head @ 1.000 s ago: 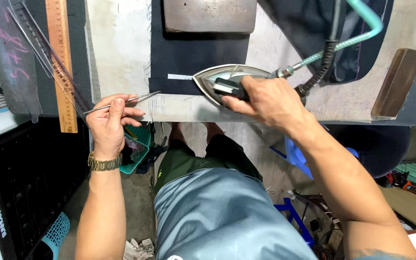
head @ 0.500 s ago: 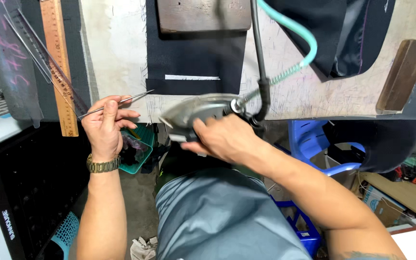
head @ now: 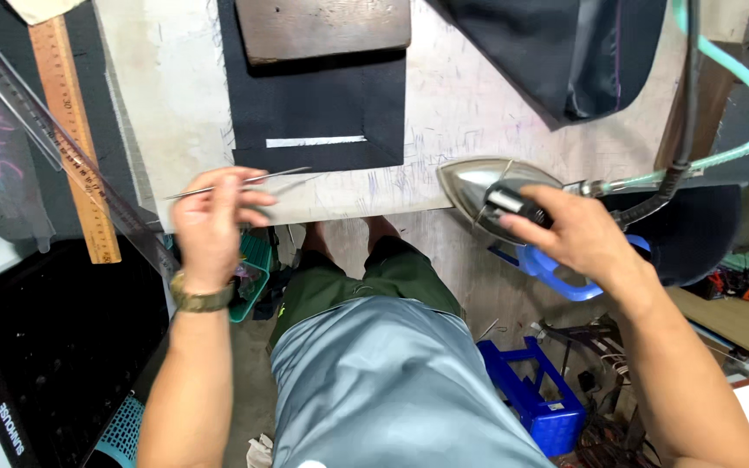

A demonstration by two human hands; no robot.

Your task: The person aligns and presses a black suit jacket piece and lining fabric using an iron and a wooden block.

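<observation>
The iron [head: 491,195] is shiny silver with a black handle; its hose [head: 739,82] is pale teal beside a black cable [head: 691,95]. The cloth [head: 318,113] is black with one thin white strip. The tabletop [head: 175,78] is off-white, scribbled with faint blue and purple marks. The ruler [head: 71,130] is orange-brown wood. The tweezers [head: 244,180] are silver. The shorts [head: 383,390] are grey-blue.

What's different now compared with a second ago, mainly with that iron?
The right hand carried the iron off the dark cloth, first toward the table edge, then out to the right, gripping its handle throughout. The left hand kept pinching the thin metal tool in its fingers, and the cloth stayed under the wooden block.
</observation>
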